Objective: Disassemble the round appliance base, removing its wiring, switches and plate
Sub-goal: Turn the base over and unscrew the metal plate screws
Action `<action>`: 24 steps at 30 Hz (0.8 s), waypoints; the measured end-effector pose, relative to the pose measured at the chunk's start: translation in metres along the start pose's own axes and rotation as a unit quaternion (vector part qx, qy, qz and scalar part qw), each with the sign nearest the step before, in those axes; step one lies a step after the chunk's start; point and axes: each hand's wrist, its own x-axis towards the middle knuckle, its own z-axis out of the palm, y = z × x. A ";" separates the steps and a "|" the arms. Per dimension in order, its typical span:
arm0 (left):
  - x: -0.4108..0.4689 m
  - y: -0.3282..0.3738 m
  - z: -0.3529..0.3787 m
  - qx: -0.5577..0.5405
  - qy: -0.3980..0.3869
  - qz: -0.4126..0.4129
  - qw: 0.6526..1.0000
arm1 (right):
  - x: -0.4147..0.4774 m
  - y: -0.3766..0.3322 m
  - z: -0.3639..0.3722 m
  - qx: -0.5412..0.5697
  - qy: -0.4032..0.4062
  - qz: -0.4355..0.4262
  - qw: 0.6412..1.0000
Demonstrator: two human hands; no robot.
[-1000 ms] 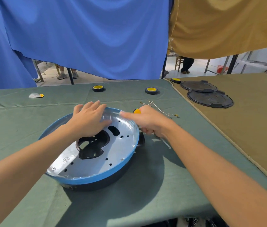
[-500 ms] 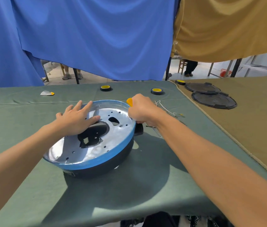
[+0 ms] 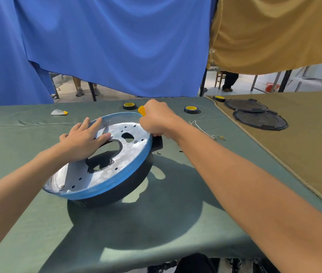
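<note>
The round appliance base is black with a blue rim and sits tilted on the green table, its far right side raised. A silver metal plate with holes and a large cutout fills its top. My left hand lies flat on the plate's far left part, fingers straight. My right hand is curled round a yellow-handled tool at the far right rim; the tool's tip is hidden. Loose white wiring lies on the cloth to the right of the base.
Two tape rolls sit at the back of the green table, and a small grey-yellow scraper at back left. Two black round covers lie on the brown table to the right. Blue and tan curtains hang behind.
The base has tipped up further on its right side and shifted. My right hand with the yellow tool moved up along the far rim. My left hand stayed flat on the plate.
</note>
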 end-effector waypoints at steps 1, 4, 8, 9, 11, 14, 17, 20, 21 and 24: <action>0.001 0.001 0.001 0.007 0.001 0.005 1.000 | -0.001 0.004 0.002 0.014 -0.005 0.008 1.000; 0.004 -0.001 0.007 0.041 -0.022 0.018 0.999 | -0.005 0.019 0.013 0.064 -0.023 0.042 0.997; 0.005 -0.005 0.012 0.085 -0.037 0.038 0.995 | -0.013 0.038 0.040 0.114 -0.026 0.080 0.990; 0.004 -0.005 0.013 0.093 -0.035 0.042 0.994 | -0.014 0.042 0.044 0.117 -0.032 0.080 0.989; 0.003 -0.006 0.014 0.102 -0.030 0.046 0.993 | -0.014 0.047 0.043 0.122 -0.066 0.076 0.987; 0.001 -0.006 0.013 0.108 -0.025 0.055 0.992 | -0.001 0.058 0.025 0.152 -0.080 0.079 0.982; 0.000 -0.006 0.013 0.106 -0.012 0.062 0.992 | 0.013 0.078 0.011 0.030 -0.006 0.052 0.998; 0.003 -0.006 0.013 0.108 -0.007 0.058 0.992 | 0.015 0.096 0.021 -0.130 -0.091 -0.006 0.987; 0.003 -0.006 0.013 0.106 -0.007 0.057 0.993 | 0.015 0.100 0.026 -0.129 -0.099 -0.010 0.987; 0.004 -0.006 0.015 0.102 -0.004 0.053 0.993 | 0.020 0.103 0.038 -0.091 -0.087 -0.021 0.992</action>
